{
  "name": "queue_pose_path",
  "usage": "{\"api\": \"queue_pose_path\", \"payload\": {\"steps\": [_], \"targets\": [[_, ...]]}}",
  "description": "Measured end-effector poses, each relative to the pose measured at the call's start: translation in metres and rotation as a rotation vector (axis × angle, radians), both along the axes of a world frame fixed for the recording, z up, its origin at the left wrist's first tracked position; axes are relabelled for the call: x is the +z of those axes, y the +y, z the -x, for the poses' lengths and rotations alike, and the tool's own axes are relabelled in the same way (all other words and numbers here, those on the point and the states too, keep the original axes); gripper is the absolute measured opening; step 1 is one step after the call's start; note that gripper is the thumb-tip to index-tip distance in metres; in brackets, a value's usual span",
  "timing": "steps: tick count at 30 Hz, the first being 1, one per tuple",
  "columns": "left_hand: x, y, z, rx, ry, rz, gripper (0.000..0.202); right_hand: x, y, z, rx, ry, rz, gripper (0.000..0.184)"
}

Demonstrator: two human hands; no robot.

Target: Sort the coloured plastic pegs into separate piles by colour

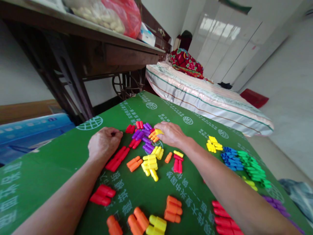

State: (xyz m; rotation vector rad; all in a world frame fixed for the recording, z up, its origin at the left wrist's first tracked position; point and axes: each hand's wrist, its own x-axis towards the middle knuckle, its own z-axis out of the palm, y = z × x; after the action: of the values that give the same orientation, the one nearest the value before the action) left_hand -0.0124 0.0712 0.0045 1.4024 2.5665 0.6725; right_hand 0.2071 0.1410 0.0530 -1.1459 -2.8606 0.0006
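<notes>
Many small plastic pegs in red, orange, yellow, purple, blue and green lie on a green printed board. My left hand is curled shut beside a row of red pegs; what its fingers hold is hidden. My right hand is closed over a yellow peg at the edge of a mixed purple, orange and red pile. Yellow pegs and orange pegs lie between my arms.
Sorted heaps lie to the right: yellow, blue, green, purple, red. A dark sewing table stands behind the board. A bed with a striped quilt is at the right rear.
</notes>
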Motion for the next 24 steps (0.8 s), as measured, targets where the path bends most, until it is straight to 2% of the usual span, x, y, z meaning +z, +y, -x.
{"api": "queue_pose_path", "payload": {"steps": [4, 8, 12, 16, 24], "targets": [[-0.003, 0.000, 0.001, -0.010, -0.009, -0.009, 0.038, 0.003, 0.027, -0.069, -0.252, 0.022, -0.004, 0.034], [-0.005, 0.003, 0.001, 0.010, -0.012, -0.009, 0.038, -0.004, 0.055, -0.152, -0.712, -0.034, 0.059, 0.033], [-0.005, 0.004, 0.001, 0.029, -0.010, -0.023, 0.038, -0.018, 0.069, -0.212, -0.929, -0.045, 0.109, 0.025], [-0.005, 0.004, 0.002, 0.024, -0.007, -0.029, 0.038, -0.031, 0.076, -0.236, -1.054, -0.029, 0.164, 0.023], [-0.005, 0.005, 0.002, 0.023, 0.014, -0.033, 0.037, -0.037, 0.082, -0.236, -1.104, -0.035, 0.179, 0.022]]}}
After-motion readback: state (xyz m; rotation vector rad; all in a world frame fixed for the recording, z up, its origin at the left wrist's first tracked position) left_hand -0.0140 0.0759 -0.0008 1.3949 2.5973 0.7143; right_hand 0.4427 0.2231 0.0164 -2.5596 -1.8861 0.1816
